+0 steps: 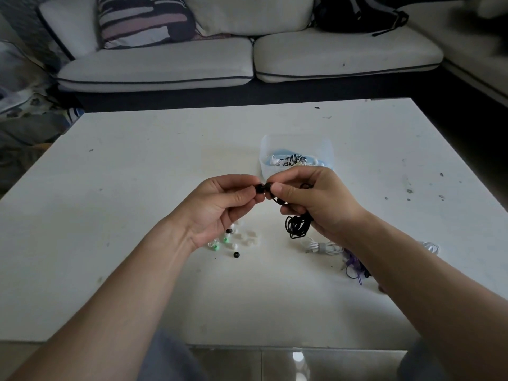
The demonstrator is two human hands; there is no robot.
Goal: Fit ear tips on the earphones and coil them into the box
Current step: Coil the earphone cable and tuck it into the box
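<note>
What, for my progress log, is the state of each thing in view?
left hand: pinches black ear tip
right hand: grips black earphones, earbud meeting the tip
black earphones: cable bunched, hanging below right hand
plastic box: open, earphones inside
loose ear tips: scattered on table
white earphones: bundled, on table
purple earphones: tangled, on table
</note>
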